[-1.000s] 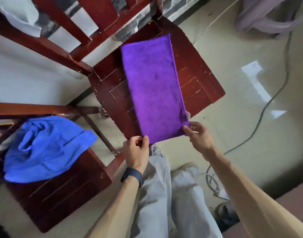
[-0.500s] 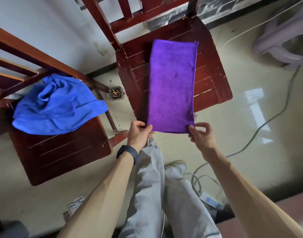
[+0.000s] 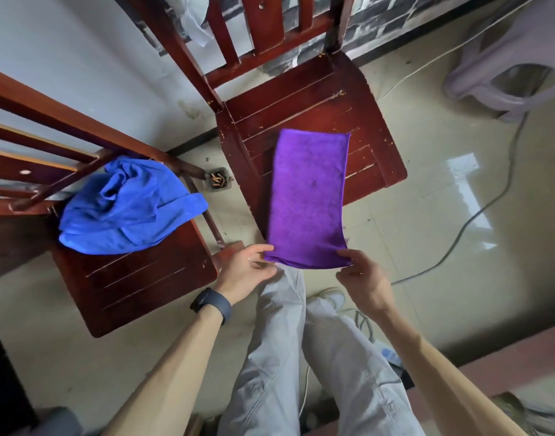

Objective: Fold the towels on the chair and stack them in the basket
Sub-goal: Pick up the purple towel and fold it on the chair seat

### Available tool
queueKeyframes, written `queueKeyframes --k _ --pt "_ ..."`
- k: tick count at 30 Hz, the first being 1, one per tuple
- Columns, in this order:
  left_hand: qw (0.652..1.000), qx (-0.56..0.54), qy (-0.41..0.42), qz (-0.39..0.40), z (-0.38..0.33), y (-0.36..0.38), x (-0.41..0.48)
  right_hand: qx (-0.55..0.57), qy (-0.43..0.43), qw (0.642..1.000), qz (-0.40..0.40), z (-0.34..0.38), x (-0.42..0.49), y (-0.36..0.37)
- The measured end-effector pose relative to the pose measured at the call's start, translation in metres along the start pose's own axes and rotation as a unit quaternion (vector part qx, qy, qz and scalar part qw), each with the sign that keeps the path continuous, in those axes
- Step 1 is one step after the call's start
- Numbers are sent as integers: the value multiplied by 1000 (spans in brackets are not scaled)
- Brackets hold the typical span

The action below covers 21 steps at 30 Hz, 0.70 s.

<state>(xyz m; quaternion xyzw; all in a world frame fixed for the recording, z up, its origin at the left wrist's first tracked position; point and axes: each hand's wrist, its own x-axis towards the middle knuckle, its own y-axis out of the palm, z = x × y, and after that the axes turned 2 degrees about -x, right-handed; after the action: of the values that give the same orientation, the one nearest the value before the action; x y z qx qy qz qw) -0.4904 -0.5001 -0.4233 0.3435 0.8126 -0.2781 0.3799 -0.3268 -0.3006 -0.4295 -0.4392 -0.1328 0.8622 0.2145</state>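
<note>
Chair seat [image 3: 301, 99] | purple towel [image 3: 307, 196] overhangs front edge | your left hand [image 3: 244, 272], right hand [image 3: 364, 281]: fingers pinching its near corners

wrist: dark smartwatch band [image 3: 211, 305] | left hand [image 3: 244, 273]: 1 thin ring [image 3: 249, 259] | legs: light grey trousers [image 3: 332, 357] | foot: pale shoe [image 3: 330, 295]

Two chairs: a left chair [image 3: 138, 278] and a far chair [image 3: 301, 102]. Two towels, one on each seat: a blue towel [image 3: 125, 209] and a purple towel [image 3: 307, 196]. Two hands, the left hand [image 3: 244, 272] and the right hand [image 3: 364, 278], one at each near corner of the purple towel. One wristband [image 3: 211, 305]. One stool [image 3: 502, 73]. One tin [image 3: 218, 180] of butts. Two cables lie plain to see, a dark cable [image 3: 477, 215] and a pale cable [image 3: 427, 58]; those by the feet are too tangled to count.
</note>
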Motion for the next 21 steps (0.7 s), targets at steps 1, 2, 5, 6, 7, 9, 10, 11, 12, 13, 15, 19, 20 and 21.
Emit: queueKeyframes --k 1,2,5,6,7,9,10,11,12,13,15,19,20,21 --pt "997 69 21 -9 -6 -6 5 -49 -49 997 -19 2 4 -4" --pt "990 135 43 -29 -12 -12 11 -77 -88 992 -35 4 11 -8" --pt "965 221 116 -86 -40 -31 42 -97 -133 984 -72 22 41 -21" --pt "962 216 140 -93 -51 -35 54 -91 -133 983 -83 30 52 -25" --pt "960 210 157 -94 -62 -38 68 -81 -131 984 -92 38 65 -28" --pt "962 196 169 -87 -84 -40 95 -48 -125 984 -117 55 92 -33" --pt "966 182 163 -82 -94 -40 108 -34 -120 984 -131 61 108 -34" --pt "970 169 153 -82 -104 -40 122 -22 -109 984 -137 68 123 -35" --pt "972 164 143 -86 -111 -41 136 -10 -90 986 -137 74 138 -35" --pt "973 165 133 -92 -118 -41 151 -3 -67 989 -135 79 153 -35" --pt "973 166 124 -101 -127 -41 178 6 -36 990 -137 89 178 -33" --pt "970 178 117 -116 -138 -38 212 -5 1 987 -158 100 215 -26" --pt "970 180 112 -120 -138 -36 217 -8 9 988 -157 100 222 -24" --pt "970 181 109 -122 -138 -35 221 -11 18 988 -156 100 227 -23"
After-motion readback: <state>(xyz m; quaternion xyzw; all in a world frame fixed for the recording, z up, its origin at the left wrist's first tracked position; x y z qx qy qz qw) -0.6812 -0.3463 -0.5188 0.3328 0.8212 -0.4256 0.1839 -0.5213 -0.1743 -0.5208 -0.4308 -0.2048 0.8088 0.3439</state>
